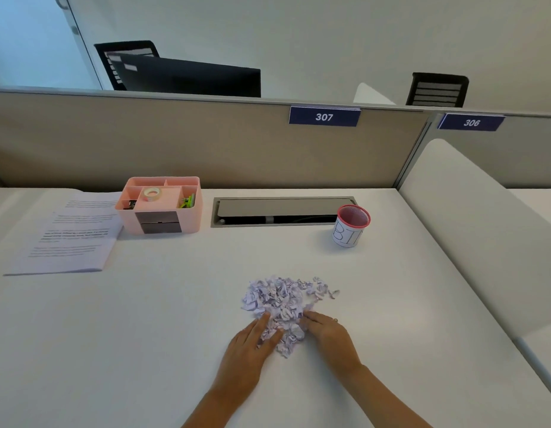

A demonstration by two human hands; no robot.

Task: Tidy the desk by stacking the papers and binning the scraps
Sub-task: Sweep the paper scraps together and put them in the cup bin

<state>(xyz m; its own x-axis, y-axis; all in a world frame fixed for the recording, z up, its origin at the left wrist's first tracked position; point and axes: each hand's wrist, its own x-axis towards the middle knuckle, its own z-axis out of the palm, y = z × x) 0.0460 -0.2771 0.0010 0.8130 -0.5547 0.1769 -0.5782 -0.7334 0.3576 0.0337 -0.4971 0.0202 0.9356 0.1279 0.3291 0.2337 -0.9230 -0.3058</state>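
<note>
Both hands lie on the near side of the pile of paper scraps (pixel 283 299) on the white desk (pixel 163 319): the left hand (pixel 252 342) rests with straight, relaxed fingers on the left part of the pile, and the right hand (pixel 329 333) touches its right part with fingers bent a little, but I cannot tell if it pinches any scrap. The pink mesh cup labelled as bin (pixel 350 225) stands upright well behind the pile, to the right, beside the cable tray (pixel 280 211). The stacked papers (pixel 67 233) lie far left, just beside the pink organizer (pixel 161 205).
</note>
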